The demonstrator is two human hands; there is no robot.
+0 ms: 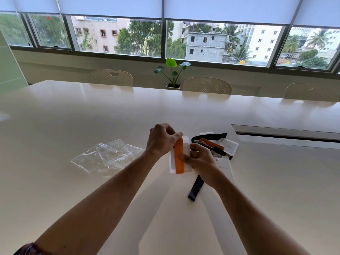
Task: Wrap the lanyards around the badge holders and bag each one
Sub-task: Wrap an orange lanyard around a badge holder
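Note:
A white badge holder [185, 163] is held upright above the table between both hands. An orange lanyard [179, 157] runs lengthwise over its front face. My left hand [161, 139] pinches the lanyard at the holder's top edge. My right hand [201, 160] grips the holder's right side, thumb pressing on the orange strap. Several clear plastic bags [108, 156] lie flat to the left. Behind my right hand sits a pile of more badge holders [230, 145] with black and orange lanyards; one black lanyard [196, 189] trails toward me.
The large white table [92, 116] has a recessed cable slot [285, 134] at the right. Three white chairs [207, 86] and a potted plant [173, 74] stand along the far edge below the windows.

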